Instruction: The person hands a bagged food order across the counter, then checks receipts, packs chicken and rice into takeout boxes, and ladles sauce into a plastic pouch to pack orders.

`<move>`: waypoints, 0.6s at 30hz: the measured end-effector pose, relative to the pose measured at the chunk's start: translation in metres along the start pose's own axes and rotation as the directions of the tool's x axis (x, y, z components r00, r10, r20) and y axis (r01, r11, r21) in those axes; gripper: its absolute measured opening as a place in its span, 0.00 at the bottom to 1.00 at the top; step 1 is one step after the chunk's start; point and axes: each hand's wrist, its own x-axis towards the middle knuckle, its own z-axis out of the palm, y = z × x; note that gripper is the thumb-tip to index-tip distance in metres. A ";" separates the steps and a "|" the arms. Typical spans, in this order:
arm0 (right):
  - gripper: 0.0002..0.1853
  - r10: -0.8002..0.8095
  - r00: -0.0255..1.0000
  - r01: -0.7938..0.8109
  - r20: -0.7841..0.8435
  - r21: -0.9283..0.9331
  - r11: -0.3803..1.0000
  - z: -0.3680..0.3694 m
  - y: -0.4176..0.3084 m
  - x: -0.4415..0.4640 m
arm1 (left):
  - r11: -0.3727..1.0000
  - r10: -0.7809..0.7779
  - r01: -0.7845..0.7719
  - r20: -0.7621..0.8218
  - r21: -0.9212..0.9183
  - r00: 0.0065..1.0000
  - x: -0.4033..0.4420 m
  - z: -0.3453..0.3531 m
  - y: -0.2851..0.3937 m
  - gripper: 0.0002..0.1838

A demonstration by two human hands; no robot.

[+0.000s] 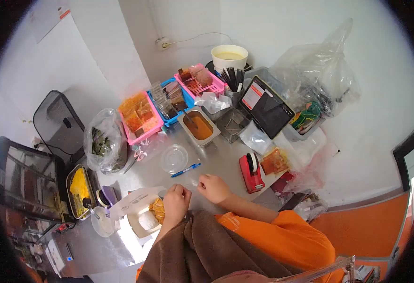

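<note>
My left hand (176,202) is closed, fingers curled, beside an open paper takeaway box (141,225). In the box are a white mound (147,220), perhaps rice, and golden-brown sliced food (158,210), partly hidden by that hand. My right hand (214,188) is also closed, a short way to the right, above the steel table's front edge. Anything inside either hand's fingers is hidden. Beyond the hands lie a blue pen (185,170) and a round clear lid (174,159). To the right stands a red tape dispenser (251,173).
A steel pan of orange sauce (199,126) stands behind, near pink (141,118) and blue baskets (170,100) of packets. A tablet (267,106) leans at back right. Left are a yellow food tray (79,191), a clear bowl (102,223) and a bag (105,141).
</note>
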 end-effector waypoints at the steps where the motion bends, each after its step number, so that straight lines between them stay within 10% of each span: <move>1: 0.06 0.017 1.000 -0.018 -0.015 -0.036 0.999 0.001 -0.005 0.002 | 1.000 -0.006 0.006 0.017 0.004 1.000 0.002 0.000 -0.001 0.05; 5: 0.09 -0.428 0.901 0.431 -0.070 0.035 0.902 0.006 0.013 0.011 | 0.999 -0.003 0.007 0.079 -0.054 0.997 0.008 0.000 0.003 0.06; 9: 0.19 -0.312 0.947 0.311 -0.070 -0.023 0.950 0.009 0.011 0.011 | 0.986 0.017 0.030 0.279 -0.165 0.960 0.013 0.005 -0.003 0.10; 11: 0.25 -0.221 0.975 0.221 0.003 0.006 0.975 0.004 0.017 0.011 | 0.962 0.209 -0.182 0.122 -0.202 0.970 0.022 -0.005 0.004 0.19; 18: 0.16 -0.285 0.958 0.274 0.026 0.206 0.939 0.009 0.017 0.035 | 0.965 0.253 -0.224 0.264 -0.136 0.930 0.035 -0.016 -0.016 0.34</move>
